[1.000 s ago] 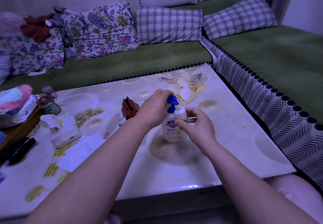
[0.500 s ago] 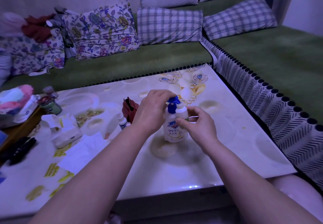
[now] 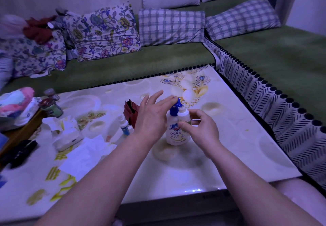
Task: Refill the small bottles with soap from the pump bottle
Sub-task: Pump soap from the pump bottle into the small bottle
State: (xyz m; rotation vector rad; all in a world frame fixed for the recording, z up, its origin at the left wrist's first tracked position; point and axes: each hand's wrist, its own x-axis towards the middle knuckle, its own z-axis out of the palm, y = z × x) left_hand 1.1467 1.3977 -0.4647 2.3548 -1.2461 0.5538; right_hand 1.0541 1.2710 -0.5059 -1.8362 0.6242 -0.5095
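Note:
A white soap pump bottle (image 3: pixel 173 134) with a blue pump head stands upright in the middle of the table (image 3: pixel 220 164). My right hand (image 3: pixel 202 128) grips a small white bottle (image 3: pixel 183 115) and holds it upright under the pump's spout. My left hand (image 3: pixel 153 112) hovers beside the pump, fingers spread, with its fingertips at the blue head. Another small bottle (image 3: pixel 123 124) with a blue label stands on the table left of my left hand.
A red pouch (image 3: pixel 131 110) sits behind my left hand. A tissue pack (image 3: pixel 67 137) and loose white papers (image 3: pixel 88 155) lie to the left. Jars (image 3: pixel 51 105) and a black object (image 3: pixel 17 153) occupy the far left. A green sofa with pillows wraps the table.
My left hand, earlier closed over the blue pump head, has opened and its fingers have spread and lifted. The right hand still holds the small bottle at the spout.

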